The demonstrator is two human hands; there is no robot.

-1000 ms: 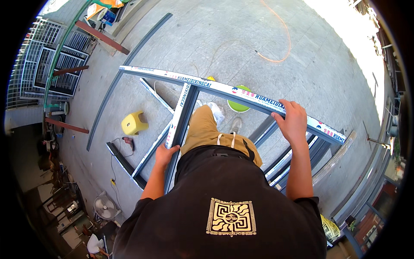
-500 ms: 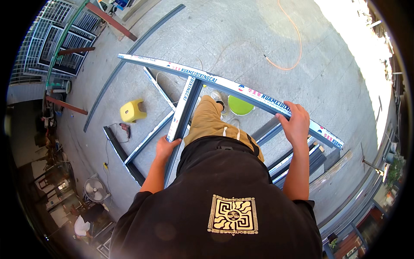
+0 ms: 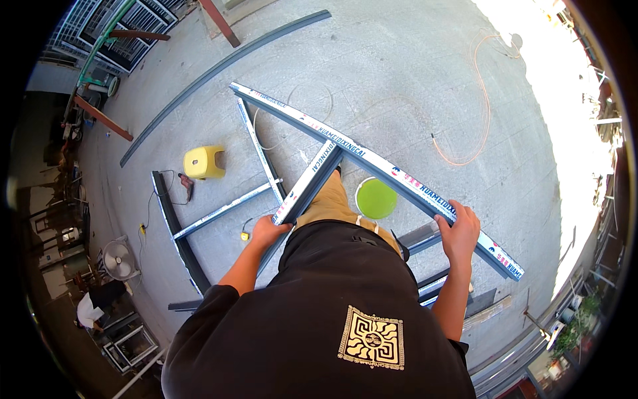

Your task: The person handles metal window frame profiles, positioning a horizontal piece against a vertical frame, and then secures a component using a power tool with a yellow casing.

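A T-shaped piece of metal profiles hangs in front of my body, above the floor. Its long bar (image 3: 373, 161), wrapped in printed white film, slants from upper left to lower right. My right hand (image 3: 460, 231) is closed around that bar near its right end, thumb on the near side. From the bar's middle a crossbar (image 3: 309, 179) runs back toward me, and my left hand (image 3: 267, 231) grips it close to my waist. Part of the crossbar's near end is hidden by my left arm and shirt.
On the floor at left lie a joined frame (image 3: 222, 211), a yellow stool (image 3: 203, 162), a power drill (image 3: 187, 186) and a fan (image 3: 119, 258). A green-topped bucket (image 3: 377, 197) stands ahead. Beyond are a long grey profile (image 3: 219, 65) and an orange hose (image 3: 488, 113). A person (image 3: 100, 302) bends at lower left.
The held T-shaped piece has swung clockwise, its right end now lower and nearer me. Both hands keep their hold. The surroundings have shifted in view as I turned.
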